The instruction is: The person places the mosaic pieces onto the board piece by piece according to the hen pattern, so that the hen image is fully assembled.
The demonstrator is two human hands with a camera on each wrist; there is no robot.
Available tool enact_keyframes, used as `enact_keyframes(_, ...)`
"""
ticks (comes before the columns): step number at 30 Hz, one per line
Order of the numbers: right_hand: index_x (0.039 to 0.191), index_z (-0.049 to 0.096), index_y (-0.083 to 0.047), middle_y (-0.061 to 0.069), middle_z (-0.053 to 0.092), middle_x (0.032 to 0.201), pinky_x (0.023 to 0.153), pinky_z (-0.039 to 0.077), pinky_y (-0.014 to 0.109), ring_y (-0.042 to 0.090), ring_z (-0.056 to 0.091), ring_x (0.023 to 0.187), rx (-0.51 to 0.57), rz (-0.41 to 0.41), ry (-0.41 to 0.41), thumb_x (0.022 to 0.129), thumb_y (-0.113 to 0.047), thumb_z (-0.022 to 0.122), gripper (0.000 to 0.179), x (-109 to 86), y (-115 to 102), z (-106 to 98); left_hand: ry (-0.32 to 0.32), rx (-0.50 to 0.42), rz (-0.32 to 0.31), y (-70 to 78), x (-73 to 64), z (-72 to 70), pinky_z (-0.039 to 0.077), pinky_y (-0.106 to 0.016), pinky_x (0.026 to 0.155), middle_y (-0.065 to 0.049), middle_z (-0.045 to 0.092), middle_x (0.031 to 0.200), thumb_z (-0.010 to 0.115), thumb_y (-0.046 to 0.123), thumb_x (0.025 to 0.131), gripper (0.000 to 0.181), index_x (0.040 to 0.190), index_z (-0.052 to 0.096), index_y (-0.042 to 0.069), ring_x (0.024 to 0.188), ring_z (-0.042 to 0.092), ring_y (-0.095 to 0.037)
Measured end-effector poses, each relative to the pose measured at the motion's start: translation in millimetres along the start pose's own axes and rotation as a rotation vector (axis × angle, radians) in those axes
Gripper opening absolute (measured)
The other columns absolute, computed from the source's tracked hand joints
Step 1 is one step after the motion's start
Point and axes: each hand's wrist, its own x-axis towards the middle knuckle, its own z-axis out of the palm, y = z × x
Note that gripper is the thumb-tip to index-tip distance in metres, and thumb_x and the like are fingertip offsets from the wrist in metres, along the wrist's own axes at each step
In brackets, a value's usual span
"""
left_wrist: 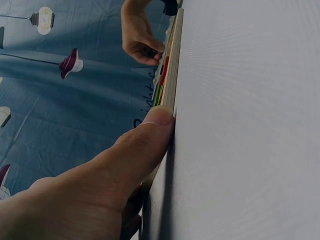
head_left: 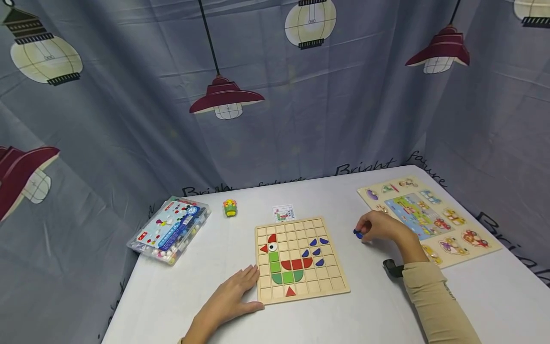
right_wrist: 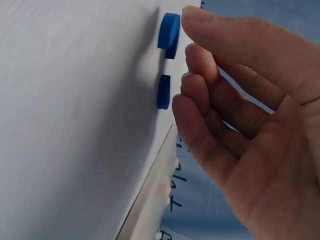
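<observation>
My left hand (head_left: 232, 296) rests on the table at the left edge of a wooden grid board (head_left: 337, 282), its thumb (left_wrist: 161, 116) pressing the board's side. A bird of red, green and white pieces lies on the board, with several blue half-round pieces (head_left: 316, 252) at its right. My right hand (head_left: 378, 225) is low over the table right of the board, fingers loosely bent. Its thumb tip is right beside a tilted blue piece (right_wrist: 169, 31), which overlaps another in the right wrist view. One more blue piece (right_wrist: 164, 92) lies below the fingertips.
A picture puzzle board (head_left: 466, 255) lies at the right, partly behind my right forearm. A pattern card (head_left: 283, 213) is behind the grid board. Farther left are a small green and yellow figure (head_left: 230, 208) and a clear plastic box (head_left: 172, 229). Curtains hang behind the table.
</observation>
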Motion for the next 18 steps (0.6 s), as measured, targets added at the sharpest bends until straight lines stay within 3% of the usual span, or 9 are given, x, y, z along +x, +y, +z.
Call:
enact_keyframes(5,0.086,0.070,-0.005,0.002,0.063,0.077,0.063,0.047,0.025,0.014,0.055,0.071,0.003,0.043,-0.002,0.067,-0.004,0.084,0.024,-0.3,0.2,3.3,0.010,-0.001,0.012,-0.3,-0.2,-0.5,0.042,-0.050,0.110,-0.010,0.047,0.150,0.062,0.066,0.082,0.086,0.142,0.050,0.005,0.138,0.046,-0.033)
enact_keyframes(18,0.085,0.070,-0.004,0.001,0.062,0.075,0.061,0.047,0.025,0.013,0.055,0.069,0.029,0.001,-0.008,0.068,-0.002,0.082,0.021,3.0,3.8,8.3,-0.019,0.007,-0.006,0.1,-0.8,-1.1,0.040,-0.049,0.111,-0.008,0.045,0.151,0.062,0.067,0.082,0.087,0.143,0.048,0.007,0.139,0.044,-0.032)
